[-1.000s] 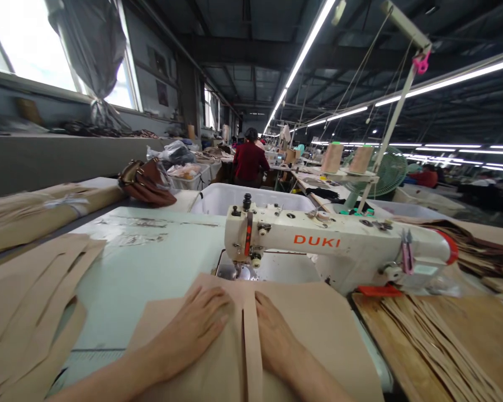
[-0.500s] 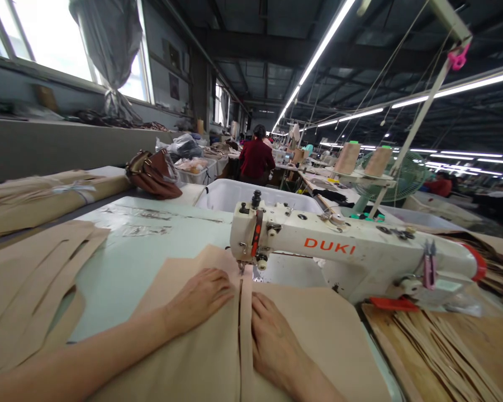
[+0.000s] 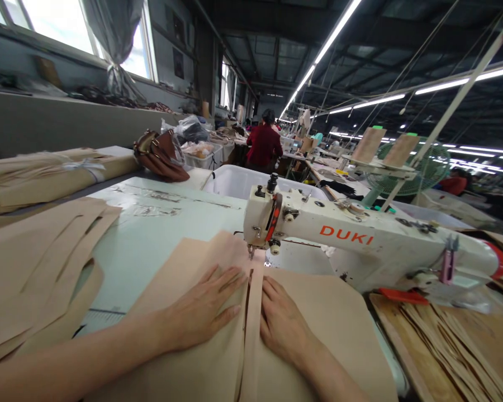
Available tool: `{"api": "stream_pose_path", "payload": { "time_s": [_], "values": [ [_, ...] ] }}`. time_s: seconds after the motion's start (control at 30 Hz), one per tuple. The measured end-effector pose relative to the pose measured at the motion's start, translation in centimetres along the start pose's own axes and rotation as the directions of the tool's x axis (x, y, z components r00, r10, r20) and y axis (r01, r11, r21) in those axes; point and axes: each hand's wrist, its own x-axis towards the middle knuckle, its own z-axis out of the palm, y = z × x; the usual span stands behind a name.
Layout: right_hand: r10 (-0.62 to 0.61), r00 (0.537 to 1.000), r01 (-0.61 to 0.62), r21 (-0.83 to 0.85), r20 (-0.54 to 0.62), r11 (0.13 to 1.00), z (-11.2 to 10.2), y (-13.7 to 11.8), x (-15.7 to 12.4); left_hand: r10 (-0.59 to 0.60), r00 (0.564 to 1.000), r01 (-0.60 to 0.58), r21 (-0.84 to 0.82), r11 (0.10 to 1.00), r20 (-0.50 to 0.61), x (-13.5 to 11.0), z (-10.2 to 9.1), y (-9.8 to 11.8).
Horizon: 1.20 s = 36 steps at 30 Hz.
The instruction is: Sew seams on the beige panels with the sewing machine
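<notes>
A broad beige panel (image 3: pixel 327 312), leather or similar sheet, lies under the head of the white sewing machine (image 3: pixel 343 234). Along its middle a narrow beige strip (image 3: pixel 255 318) runs up to the presser foot (image 3: pixel 251 252), with a dark gap at the strip's left side. My left hand (image 3: pixel 205 307) rests flat on the panel left of the strip, fingers spread and thumb out. On the other side my right hand (image 3: pixel 283 318) lies on the panel, its slightly bent fingers against the strip's right edge. Neither hand is wrapped round anything.
Slotted beige pieces (image 3: pixel 46 262) lie at the left, and thin strips (image 3: pixel 448 340) on a wooden board at the right. A brown bag (image 3: pixel 161 153) and a white tub (image 3: pixel 235 173) stand behind. Thread cones (image 3: pixel 369 148) stand back right. Farther off, a person (image 3: pixel 265 142) sits, back turned.
The view has shifted, so the machine sits farther right. My left hand has spread its fingers and its thumb now shows. My right hand keeps its place beside the strip.
</notes>
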Motion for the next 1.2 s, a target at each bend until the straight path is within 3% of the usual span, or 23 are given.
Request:
{"api": "stream_pose_path", "payload": {
  "time_s": [0.67, 0.8, 0.87, 1.0, 1.2],
  "values": [
    [0.022, 1.000, -0.022, 0.053, -0.013, 0.998, -0.1, 0.4, -0.1, -0.046, 0.999, 0.045, -0.009, 0.999, -0.023, 0.9, 0.5, 0.2],
    [0.188, 0.962, -0.167, 0.119, -0.196, 0.979, -1.2, 1.6, 0.8, -0.048, 0.999, 0.048, -0.028, 0.998, -0.006, 1.1, -0.1, 0.4],
    [0.202, 0.941, -0.188, 0.075, -0.272, 0.979, -1.3, 2.0, 1.2, -0.048, 0.999, 0.048, -0.035, 0.998, -0.013, 1.2, -0.6, 0.6],
    [0.071, 0.989, -0.079, -0.062, -0.129, 0.995, 0.0, 2.2, 1.7, -0.043, 0.999, 0.042, -0.023, 0.999, -0.030, 1.3, -0.7, 0.7],
    [0.082, 0.995, -0.090, -0.147, -0.057, 0.985, 1.3, 3.8, 2.7, -0.016, 0.999, 0.016, -0.003, 1.000, -0.042, 2.4, 0.1, -0.5]
  ]
}}
